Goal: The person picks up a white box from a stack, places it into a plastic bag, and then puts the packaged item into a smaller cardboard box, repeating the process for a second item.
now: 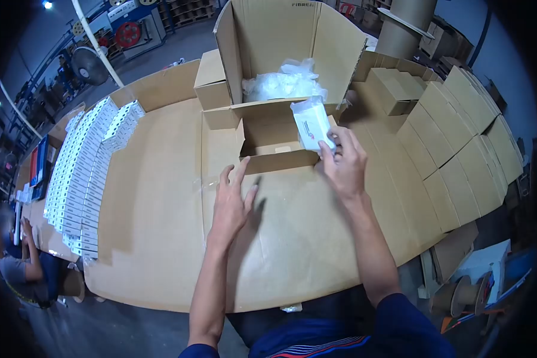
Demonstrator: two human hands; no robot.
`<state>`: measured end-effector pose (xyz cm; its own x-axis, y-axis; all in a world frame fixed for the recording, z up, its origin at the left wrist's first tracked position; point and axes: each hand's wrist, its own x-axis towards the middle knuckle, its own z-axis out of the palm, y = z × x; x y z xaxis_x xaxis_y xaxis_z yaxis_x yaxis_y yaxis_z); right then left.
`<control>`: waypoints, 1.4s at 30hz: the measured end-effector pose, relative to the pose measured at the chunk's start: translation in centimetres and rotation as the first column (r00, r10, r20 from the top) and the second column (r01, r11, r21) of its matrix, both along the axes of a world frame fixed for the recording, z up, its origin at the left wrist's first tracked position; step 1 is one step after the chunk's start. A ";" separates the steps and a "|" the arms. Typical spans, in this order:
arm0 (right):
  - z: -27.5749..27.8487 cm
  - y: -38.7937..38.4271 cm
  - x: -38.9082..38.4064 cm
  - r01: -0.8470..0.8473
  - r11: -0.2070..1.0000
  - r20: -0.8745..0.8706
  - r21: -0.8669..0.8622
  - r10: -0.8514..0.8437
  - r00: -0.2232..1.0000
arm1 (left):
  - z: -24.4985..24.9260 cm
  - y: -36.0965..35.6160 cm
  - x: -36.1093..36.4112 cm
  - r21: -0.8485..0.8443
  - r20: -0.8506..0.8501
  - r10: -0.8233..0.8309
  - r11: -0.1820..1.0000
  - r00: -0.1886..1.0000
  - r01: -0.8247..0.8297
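Note:
A white packet in a clear plastic wrapper (312, 126) is gripped at its lower right edge by my right hand (347, 160), which holds it above the right part of an open cardboard box (280, 163). My left hand (229, 206) has its fingers apart and holds nothing; its fingertips are near the front left corner of that box. A small pale item lies inside the box, too small to make out. Behind stands a taller open carton (274, 36) with crumpled clear plastic (286, 80) in it.
Rows of small white boxes (80, 173) stand at the left of the cardboard-covered table (155, 238). Closed brown cartons (459, 149) are stacked at the right. Another person (27, 265) sits at the far left. Spools and scraps stand at lower right.

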<state>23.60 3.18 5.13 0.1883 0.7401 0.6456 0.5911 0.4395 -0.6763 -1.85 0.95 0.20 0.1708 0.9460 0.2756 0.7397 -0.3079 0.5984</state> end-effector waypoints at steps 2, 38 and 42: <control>-0.3 1.5 -0.5 0.109 0.987 0.164 0.114 -0.127 0.978 | -1.0 1.8 0.1 0.001 -0.062 0.005 1.000 0.998 -0.005; -5.7 1.8 -7.2 0.421 0.907 0.404 -0.004 -0.383 0.831 | -0.7 4.0 -12.6 -0.019 -0.019 0.115 0.993 0.993 -0.116; -3.2 3.9 -16.2 -0.010 1.000 0.157 0.012 0.008 0.988 | -2.0 7.4 -24.6 0.161 -0.069 0.329 0.935 0.942 -0.315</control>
